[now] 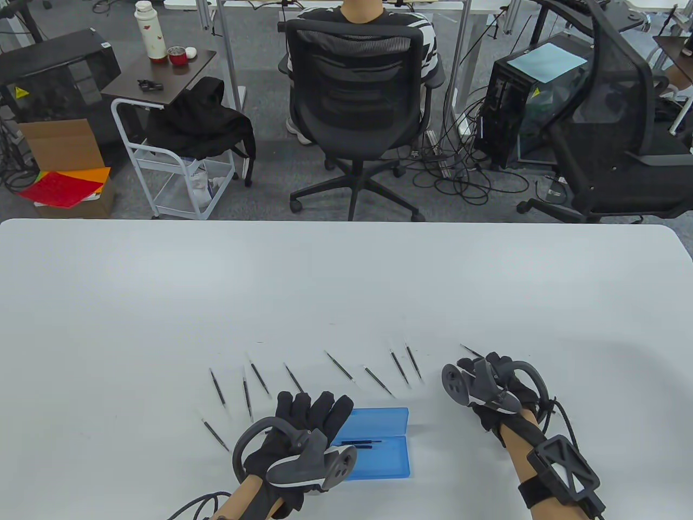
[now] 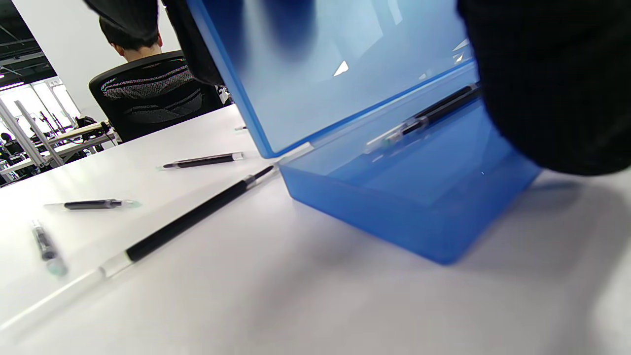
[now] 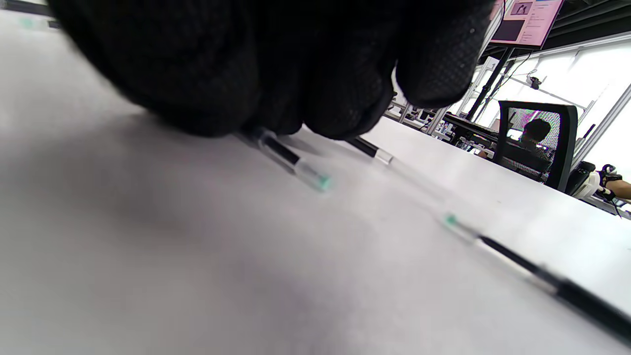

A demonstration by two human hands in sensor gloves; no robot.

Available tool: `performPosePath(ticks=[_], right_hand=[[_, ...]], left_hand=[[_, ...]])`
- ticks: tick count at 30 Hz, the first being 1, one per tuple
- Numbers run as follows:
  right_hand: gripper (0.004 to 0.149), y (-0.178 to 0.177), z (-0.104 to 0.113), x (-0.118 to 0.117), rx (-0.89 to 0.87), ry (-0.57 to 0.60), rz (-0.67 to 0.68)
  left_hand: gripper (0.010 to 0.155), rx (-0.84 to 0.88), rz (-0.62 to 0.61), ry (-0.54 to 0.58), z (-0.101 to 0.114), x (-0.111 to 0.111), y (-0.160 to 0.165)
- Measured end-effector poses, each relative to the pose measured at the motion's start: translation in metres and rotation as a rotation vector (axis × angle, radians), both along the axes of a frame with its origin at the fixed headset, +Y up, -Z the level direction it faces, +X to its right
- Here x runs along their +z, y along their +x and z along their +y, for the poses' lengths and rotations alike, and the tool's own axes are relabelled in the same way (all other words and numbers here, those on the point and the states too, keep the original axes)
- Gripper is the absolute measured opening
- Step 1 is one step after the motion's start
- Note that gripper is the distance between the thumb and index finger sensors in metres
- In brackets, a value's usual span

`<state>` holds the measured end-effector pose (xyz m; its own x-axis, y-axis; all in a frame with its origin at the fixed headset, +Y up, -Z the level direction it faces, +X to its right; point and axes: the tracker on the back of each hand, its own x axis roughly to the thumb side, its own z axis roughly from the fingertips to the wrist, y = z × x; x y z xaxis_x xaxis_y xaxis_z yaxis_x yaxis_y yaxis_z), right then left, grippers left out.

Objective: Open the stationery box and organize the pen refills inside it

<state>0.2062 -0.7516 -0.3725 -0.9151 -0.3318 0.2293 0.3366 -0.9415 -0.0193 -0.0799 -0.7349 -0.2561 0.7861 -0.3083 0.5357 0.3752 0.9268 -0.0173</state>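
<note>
The blue stationery box (image 1: 385, 465) lies open near the table's front edge, with two dark pen refills (image 1: 361, 446) inside. In the left wrist view one refill (image 2: 428, 117) lies in the base (image 2: 394, 197), and the lid (image 2: 315, 74) stands tilted up. My left hand (image 1: 311, 409) holds the lid's left end, fingers behind it and thumb (image 2: 547, 79) in front. Several loose refills (image 1: 340, 365) lie in a row beyond the box. My right hand (image 1: 487, 364) is curled down at the row's right end, its fingertips (image 3: 315, 113) pinching a refill (image 3: 291, 160) against the table.
The white table (image 1: 346, 281) stretches far beyond the refills. More refills (image 2: 197, 217) lie left of the box, and one (image 3: 542, 281) lies right of my right hand. A person sits in an office chair (image 1: 354, 92) past the far edge.
</note>
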Motion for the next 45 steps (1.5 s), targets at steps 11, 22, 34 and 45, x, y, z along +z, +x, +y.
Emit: performPosePath(ticks=[11, 22, 34, 45], right_hand=[[0.063, -0.006, 0.032, 0.024, -0.116, 0.082, 0.071], [0.062, -0.059, 0.079, 0.117, -0.205, 0.235, 0.317], [0.063, -0.137, 0.039, 0.155, -0.115, 0.187, 0.475], [0.063, -0.172, 0.015, 0.152, -0.007, 0.150, 0.473]], left_hand=[[0.133, 0.000, 0.000, 0.000, 0.000, 0.000, 0.000], [0.133, 0.000, 0.000, -0.001, 0.000, 0.000, 0.000], [0.134, 0.004, 0.001, -0.006, 0.000, -0.001, -0.001], [0.134, 0.007, -0.003, -0.007, 0.000, -0.001, -0.001]])
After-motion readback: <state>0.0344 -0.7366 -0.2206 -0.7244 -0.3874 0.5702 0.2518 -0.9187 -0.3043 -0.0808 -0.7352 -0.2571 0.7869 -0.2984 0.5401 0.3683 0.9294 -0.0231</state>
